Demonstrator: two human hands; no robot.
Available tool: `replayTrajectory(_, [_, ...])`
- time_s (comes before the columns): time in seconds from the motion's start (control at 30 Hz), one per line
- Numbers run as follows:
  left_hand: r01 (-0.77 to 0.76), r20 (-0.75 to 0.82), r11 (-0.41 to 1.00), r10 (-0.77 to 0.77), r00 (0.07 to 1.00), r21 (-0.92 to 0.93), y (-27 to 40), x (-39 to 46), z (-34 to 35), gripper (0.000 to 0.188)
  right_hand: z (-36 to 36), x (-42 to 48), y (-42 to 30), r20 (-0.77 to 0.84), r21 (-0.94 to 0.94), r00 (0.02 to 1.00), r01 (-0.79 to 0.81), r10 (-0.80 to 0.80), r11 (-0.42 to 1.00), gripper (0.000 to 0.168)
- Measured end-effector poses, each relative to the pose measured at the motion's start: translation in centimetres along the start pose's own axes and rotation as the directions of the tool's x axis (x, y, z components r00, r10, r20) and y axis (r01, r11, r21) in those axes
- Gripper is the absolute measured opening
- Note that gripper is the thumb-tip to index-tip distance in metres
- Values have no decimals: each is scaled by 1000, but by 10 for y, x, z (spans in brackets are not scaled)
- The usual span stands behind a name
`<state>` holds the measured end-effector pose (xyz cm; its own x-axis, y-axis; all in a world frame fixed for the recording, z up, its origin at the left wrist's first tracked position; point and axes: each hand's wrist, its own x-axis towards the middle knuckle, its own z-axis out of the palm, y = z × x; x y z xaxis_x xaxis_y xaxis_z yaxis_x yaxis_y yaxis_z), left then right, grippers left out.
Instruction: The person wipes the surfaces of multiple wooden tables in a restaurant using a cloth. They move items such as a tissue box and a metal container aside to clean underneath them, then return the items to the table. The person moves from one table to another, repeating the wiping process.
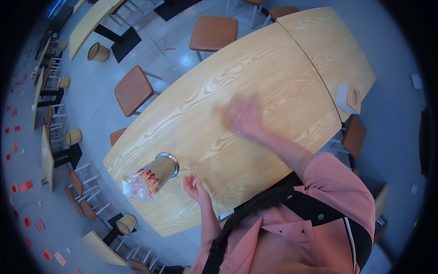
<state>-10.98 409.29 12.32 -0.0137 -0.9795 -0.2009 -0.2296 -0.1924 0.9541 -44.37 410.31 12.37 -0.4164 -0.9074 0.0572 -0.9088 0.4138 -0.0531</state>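
Note:
My right hand, blurred by motion, is over the middle of the wood-grain tabletop. Its fingers are on a yellowish cloth, also blurred. Nearer the table's left end, my left hand hovers with fingers apart and slightly curled, holding nothing. Just left of it stands a cylindrical container with a shiny metal rim at its base. Wrapped chopsticks fill the container, and clear crinkled plastic wrappers lie at its mouth.
A white tissue box with a wooden top stands at the table's right seam. Brown padded stools line the far side. A small white object is at the table's left edge. Waste bins and other tables stand beyond.

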Motion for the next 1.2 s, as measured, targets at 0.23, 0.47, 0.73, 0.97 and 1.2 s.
replayTrajectory(0.23, [-155,237,987,161,958,-46,41,17,69,49,11,-35,43,303,256,914,193,-269,947,44])
replayTrajectory(0.47, [-137,275,988,112,955,73,55,-20,151,42,36,98,183,-133,-128,927,-367,350,922,41])
replayTrajectory(0.73, [-334,606,942,253,754,23,93,-102,385,33,-1,146,295,117,71,846,515,-520,854,39])
replayTrajectory(0.97, [-570,917,820,185,355,55,134,-218,593,83,43,91,556,53,-67,968,248,-244,967,39])
replayTrajectory(1.2, [-497,922,794,-197,334,350,121,-262,648,101,22,-33,629,95,124,941,313,-325,942,44])
